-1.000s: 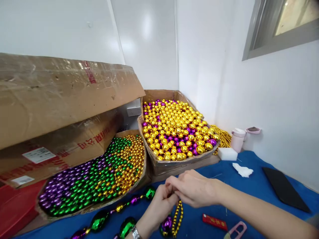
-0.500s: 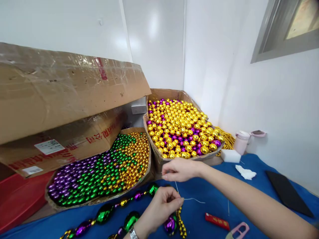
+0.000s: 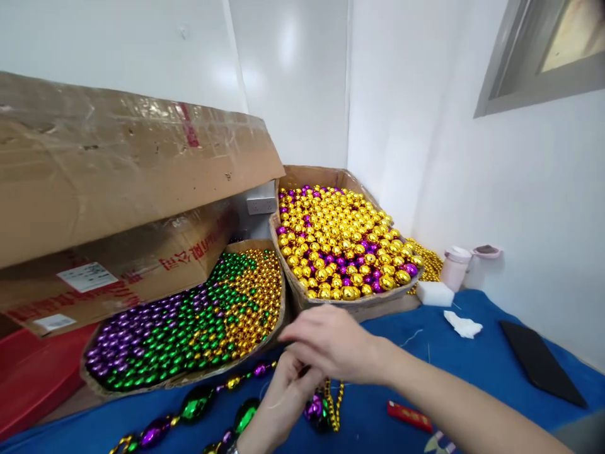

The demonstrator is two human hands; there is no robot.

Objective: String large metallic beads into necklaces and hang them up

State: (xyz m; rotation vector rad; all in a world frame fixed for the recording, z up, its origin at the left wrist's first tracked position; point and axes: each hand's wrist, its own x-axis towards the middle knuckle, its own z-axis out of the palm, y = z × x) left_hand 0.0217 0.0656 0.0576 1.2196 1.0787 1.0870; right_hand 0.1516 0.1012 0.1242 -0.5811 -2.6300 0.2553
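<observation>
My left hand [image 3: 278, 400] is closed on a bead necklace [image 3: 198, 403] of green, purple and gold beads that lies on the blue cloth [image 3: 472, 372]. Small gold beads and a purple bead [image 3: 314, 407] hang just under the fingers. My right hand [image 3: 331, 343] hovers directly over the left with its fingers curled together in a pinch; a thin white thread [image 3: 411, 337] trails off to its right. What the right fingertips hold is too small to make out.
A cardboard box of gold and purple balls [image 3: 340, 243] stands behind the hands. A second box of small purple, green and gold beads [image 3: 189, 318] sits to the left under a large cardboard flap [image 3: 118, 157]. A red lighter [image 3: 409, 416], white foam block [image 3: 435, 293], pink cup [image 3: 454, 266] and dark tablet [image 3: 541, 369] lie to the right.
My right hand, which had pulled the thread up and away towards the box, has come back down over the left hand. The left hand kept hold of the necklace.
</observation>
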